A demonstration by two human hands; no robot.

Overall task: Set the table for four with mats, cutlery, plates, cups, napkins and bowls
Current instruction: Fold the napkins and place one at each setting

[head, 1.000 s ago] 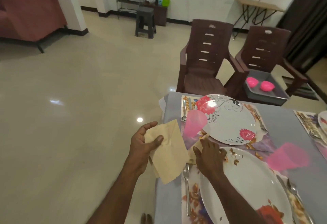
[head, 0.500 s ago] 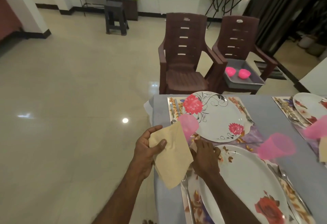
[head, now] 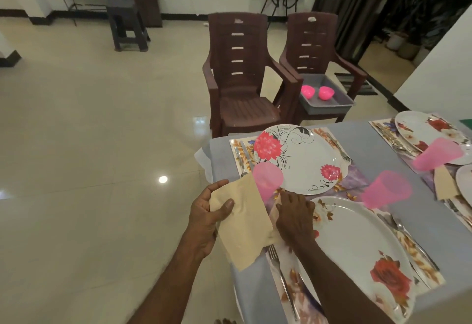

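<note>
My left hand (head: 204,219) grips a beige napkin (head: 242,229) by its upper corner, just off the table's left edge. My right hand (head: 293,216) rests flat on another beige napkin (head: 273,238) lying on the floral mat (head: 288,288), left of the near plate (head: 357,242). A fork (head: 282,280) lies beside that plate. A pink cup (head: 267,179) stands just beyond the held napkin, next to the far plate (head: 301,160). Two pink bowls (head: 307,91) sit in a grey tray (head: 332,105) on a chair.
More pink cups (head: 385,192) (head: 436,153), plates and a laid napkin (head: 445,183) fill the grey table (head: 370,144) to the right. Two brown chairs (head: 240,80) stand past the far end. Open tiled floor lies to the left.
The view has turned to the right, showing more of the right-hand settings. Both hands stay much as they were, left holding its napkin, right on the mat's napkin.
</note>
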